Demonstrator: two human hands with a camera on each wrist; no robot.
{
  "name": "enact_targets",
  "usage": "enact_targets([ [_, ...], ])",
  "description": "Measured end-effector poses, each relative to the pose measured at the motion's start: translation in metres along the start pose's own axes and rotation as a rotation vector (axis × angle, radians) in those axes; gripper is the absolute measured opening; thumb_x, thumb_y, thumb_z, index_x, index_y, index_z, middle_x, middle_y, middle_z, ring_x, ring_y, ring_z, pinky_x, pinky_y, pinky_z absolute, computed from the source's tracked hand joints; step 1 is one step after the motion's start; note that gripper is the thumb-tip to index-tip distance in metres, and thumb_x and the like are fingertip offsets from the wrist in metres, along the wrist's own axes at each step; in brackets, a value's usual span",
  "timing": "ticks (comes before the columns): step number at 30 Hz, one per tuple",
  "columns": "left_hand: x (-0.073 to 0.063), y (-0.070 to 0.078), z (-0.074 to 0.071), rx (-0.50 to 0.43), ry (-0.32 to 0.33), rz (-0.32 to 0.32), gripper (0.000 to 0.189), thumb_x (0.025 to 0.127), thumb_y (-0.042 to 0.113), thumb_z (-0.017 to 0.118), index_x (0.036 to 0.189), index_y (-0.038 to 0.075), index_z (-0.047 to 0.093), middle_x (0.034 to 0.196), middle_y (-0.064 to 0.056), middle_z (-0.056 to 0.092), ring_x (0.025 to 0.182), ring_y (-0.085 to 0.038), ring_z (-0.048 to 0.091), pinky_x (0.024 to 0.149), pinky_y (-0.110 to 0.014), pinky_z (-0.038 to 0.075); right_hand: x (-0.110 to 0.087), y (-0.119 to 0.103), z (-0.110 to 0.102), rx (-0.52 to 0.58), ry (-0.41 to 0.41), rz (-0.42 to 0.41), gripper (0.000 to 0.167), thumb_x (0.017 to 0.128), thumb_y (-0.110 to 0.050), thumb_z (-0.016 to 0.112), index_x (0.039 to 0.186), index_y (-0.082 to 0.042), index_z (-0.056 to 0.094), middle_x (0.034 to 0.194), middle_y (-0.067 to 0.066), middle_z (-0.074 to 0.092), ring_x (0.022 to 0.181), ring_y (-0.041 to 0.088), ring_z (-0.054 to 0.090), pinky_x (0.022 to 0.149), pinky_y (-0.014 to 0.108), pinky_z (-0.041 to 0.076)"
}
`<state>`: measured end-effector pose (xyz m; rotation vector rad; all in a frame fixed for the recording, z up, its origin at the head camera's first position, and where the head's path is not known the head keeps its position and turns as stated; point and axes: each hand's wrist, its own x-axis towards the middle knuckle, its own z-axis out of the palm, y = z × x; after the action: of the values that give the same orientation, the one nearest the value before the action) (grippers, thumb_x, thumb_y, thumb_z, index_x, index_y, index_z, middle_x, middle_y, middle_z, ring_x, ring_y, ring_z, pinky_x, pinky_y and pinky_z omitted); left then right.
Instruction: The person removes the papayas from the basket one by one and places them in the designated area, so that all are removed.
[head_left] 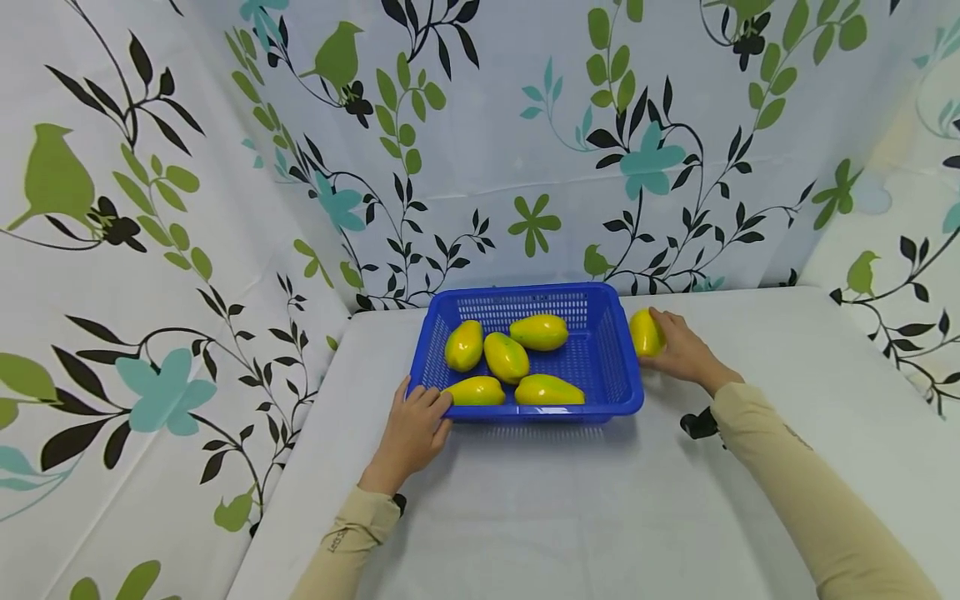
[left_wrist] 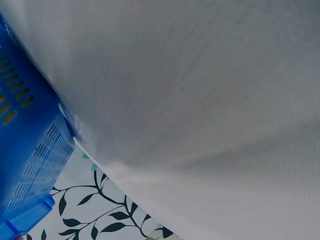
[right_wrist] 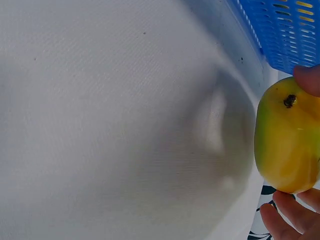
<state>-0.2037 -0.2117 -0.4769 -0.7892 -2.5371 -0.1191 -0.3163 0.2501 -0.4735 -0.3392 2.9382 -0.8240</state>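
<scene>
At near-left corner of blue basket point(head_left: 604, 371), head view: left hand point(head_left: 415, 423) grips rim point(head_left: 547, 410). Outside right wall, right hand point(head_left: 684, 348) grasps one mango point(head_left: 643, 333), partly covering it. Left wrist: hand nearly all cropped. Right wrist: mango cut off.

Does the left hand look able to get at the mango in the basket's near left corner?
Probably yes: the left hand rests on the basket beside that mango, and the top is open.

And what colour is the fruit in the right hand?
The fruit is yellow with a greenish side; the right wrist view shows it best.
</scene>
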Motion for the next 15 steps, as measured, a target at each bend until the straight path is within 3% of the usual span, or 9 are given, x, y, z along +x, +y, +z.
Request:
enact_targets([
  [15, -0.0015, -0.001, 0.0024, 0.019, 0.007, 0.008, 0.018, 0.089, 0.017, 0.066, 0.104, 0.011, 0.058, 0.089, -0.006, 0.058, 0.084, -0.026, 0.054, 0.107, -0.065, 0.032, -0.0046, 0.0062, -0.0005, 0.018, -0.022, -0.009, 0.099, 0.086, -0.034, 0.071, 0.152, 0.009, 0.011, 0.148, 0.042, 0.017, 0.13, 0.056, 0.031, 0.106, 0.07, 0.027],
])
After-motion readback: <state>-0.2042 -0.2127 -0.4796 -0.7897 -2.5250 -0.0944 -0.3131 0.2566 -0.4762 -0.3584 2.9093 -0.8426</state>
